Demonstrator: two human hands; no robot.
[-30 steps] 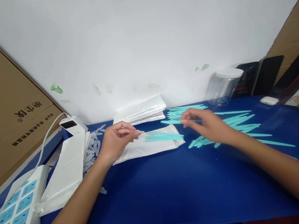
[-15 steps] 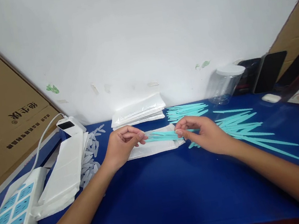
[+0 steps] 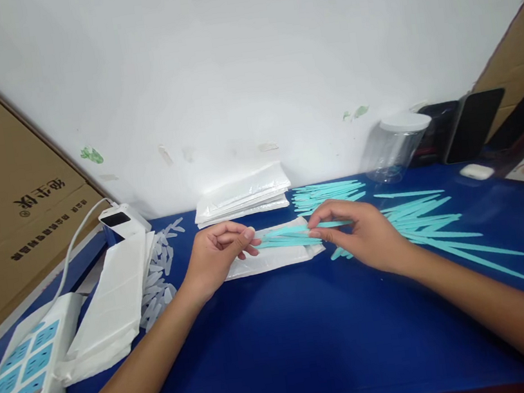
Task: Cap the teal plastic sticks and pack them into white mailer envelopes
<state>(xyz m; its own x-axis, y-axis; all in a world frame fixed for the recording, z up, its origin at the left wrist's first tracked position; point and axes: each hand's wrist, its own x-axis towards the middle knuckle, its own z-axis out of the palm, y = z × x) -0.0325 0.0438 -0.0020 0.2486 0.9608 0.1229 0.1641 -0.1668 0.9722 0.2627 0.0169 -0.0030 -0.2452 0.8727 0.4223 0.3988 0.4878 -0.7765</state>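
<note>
Above the white sleeve (image 3: 271, 262) at mid-table, pinching one teal stick (image 3: 331, 224) between thumb and fingers of the right hand (image 3: 359, 228); opposite, pressing thumb and forefinger of the left hand (image 3: 219, 256) together, apparently on a small pale piece, too tiny to be sure. Already lying over that sleeve: a few teal sticks (image 3: 292, 241). Probably only partway: plenty left loose, with fanned sticks (image 3: 431, 222) to the right, scattered pale pieces (image 3: 158, 289) to the left. Far bundle (image 3: 325, 195) of sticks neater, status unclear. Against the wall (image 3: 243, 62), stacked white packets (image 3: 242, 193). Along the left, more white sleeves (image 3: 106, 303), power strip (image 3: 30, 385), cardboard box (image 3: 3, 161). Right rear: clear jar (image 3: 392, 152) with white lid, dark slab (image 3: 476, 125), small white case (image 3: 476, 172). Underneath, blue tabletop (image 3: 288, 349), slightly shiny.
</note>
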